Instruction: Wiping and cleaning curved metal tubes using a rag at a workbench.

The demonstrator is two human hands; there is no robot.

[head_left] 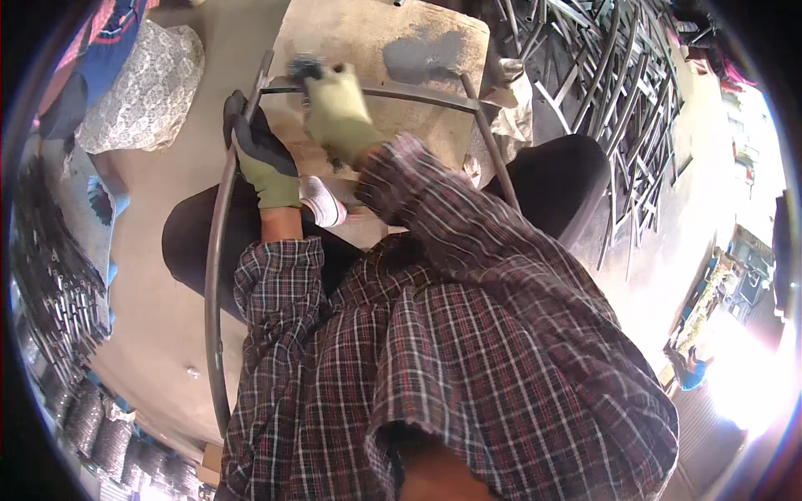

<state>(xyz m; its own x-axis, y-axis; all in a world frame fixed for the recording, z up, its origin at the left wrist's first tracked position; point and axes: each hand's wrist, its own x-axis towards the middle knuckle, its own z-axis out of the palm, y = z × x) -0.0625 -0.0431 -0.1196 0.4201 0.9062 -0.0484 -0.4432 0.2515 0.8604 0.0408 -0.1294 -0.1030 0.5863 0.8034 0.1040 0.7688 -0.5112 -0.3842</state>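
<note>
Gloved, the left hand (261, 159) is clenched around the curved bar of a metal frame (219, 250) that runs down past the left sleeve. Just right of it, the right hand (336, 113) presses a dark pad (306, 67) against the frame's crossbar. Far left of both hands lies a patterned white sack (146, 88); far right, a pile of metal rods (618, 92).

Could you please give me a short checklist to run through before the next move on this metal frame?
1. Left hand gripping the curved bar of the metal frame: ok.
2. Right hand on the crossbar: ok, though what its fingers hold is blurred.
3. Gloves on both hands: ok.
4. Frame resting over the stone block: ok.
5. White shoe apart from the frame: cannot tell.
</note>
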